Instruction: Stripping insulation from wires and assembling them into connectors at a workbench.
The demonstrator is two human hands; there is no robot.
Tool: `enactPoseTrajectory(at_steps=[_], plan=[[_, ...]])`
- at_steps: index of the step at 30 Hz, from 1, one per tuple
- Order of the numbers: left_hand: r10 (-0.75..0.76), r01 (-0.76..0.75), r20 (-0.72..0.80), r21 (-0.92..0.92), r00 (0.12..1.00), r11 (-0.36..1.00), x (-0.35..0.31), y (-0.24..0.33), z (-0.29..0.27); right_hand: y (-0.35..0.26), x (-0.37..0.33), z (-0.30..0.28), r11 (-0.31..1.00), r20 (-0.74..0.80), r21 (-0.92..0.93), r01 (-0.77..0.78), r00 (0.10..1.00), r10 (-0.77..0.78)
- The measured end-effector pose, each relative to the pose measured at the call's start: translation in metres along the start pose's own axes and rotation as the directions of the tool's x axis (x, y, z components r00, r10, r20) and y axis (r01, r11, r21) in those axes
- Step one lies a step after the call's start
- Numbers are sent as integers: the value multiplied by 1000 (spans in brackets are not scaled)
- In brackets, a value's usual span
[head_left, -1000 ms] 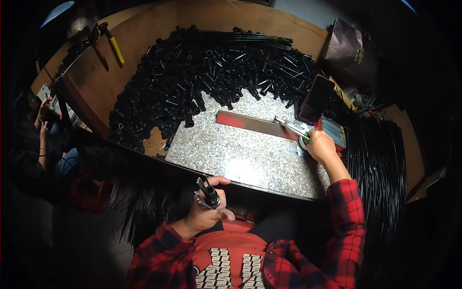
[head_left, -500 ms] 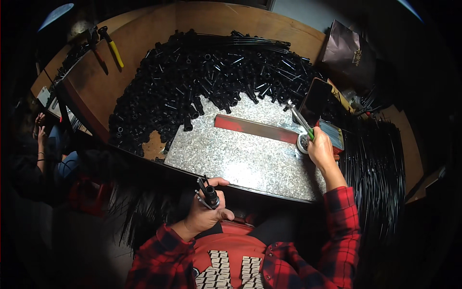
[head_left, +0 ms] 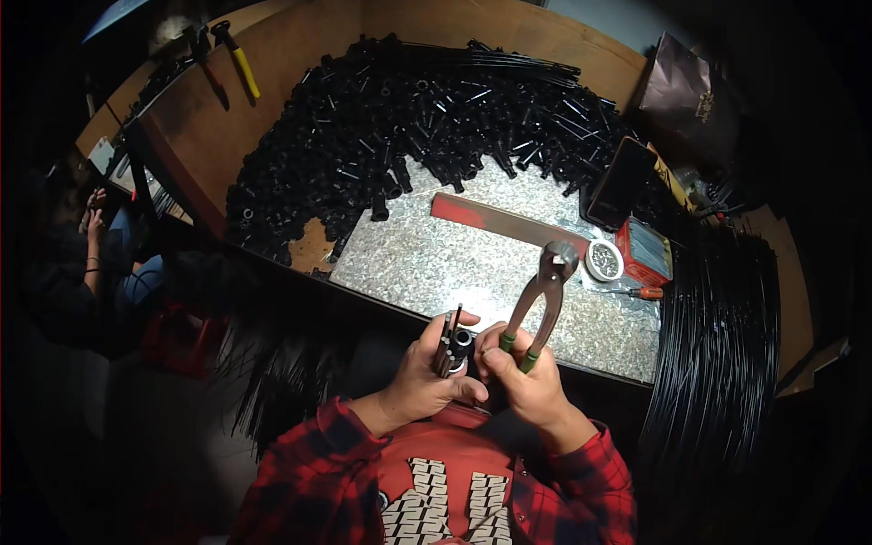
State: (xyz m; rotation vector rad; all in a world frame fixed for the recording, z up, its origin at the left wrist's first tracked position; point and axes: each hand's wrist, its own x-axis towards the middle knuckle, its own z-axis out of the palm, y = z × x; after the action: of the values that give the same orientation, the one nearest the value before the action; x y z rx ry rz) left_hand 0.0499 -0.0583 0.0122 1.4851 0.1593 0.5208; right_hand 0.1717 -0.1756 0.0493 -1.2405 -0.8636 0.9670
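Observation:
My left hand (head_left: 420, 374) is closed round a black tubular fitting (head_left: 462, 340) with several thin dark rods alongside it. The fitting's open round end faces up. Close beside it, my right hand (head_left: 536, 386) grips pincers (head_left: 550, 295) with green-sleeved handles. Their metal jaws point away from me, above the near part of the speckled board (head_left: 391, 263). The right thumb and forefinger are pinched together near the fitting; whether a small piece sits between them is hard to see.
Black tubular fittings (head_left: 427, 127) are heaped behind the board. On it lie a reddish bar (head_left: 509, 222), a white bowl (head_left: 604, 278) of small shiny pieces, and an orange-handled screwdriver (head_left: 647, 292). A phone (head_left: 623, 182) and red box (head_left: 640, 259) stand right, beside long black rods (head_left: 713, 336). Another person sits left.
My right hand has brought the pincers from beside the white bowl back toward my left hand. My left hand has shifted slightly right and still holds the fitting. The view has shifted a little.

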Motion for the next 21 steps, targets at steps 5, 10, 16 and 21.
enactPoseTrajectory(at_steps=[5,10,16,21], plan=[[-15,8,-49,-133,999,991,-6,7,3,5,-4,12,988,14,-127,91,996,-90],[31,-33,-28,-69,999,997,-4,2,2,7,-7,19,986,-81,-64,153,984,-158],[70,-73,-43,-76,997,994,-3,-9,1,3,-5,28,985,-134,-142,97,984,-116],[104,-104,-53,-2,993,995,-2,-6,-1,2,-3,28,979,-145,-189,74,984,-103]])
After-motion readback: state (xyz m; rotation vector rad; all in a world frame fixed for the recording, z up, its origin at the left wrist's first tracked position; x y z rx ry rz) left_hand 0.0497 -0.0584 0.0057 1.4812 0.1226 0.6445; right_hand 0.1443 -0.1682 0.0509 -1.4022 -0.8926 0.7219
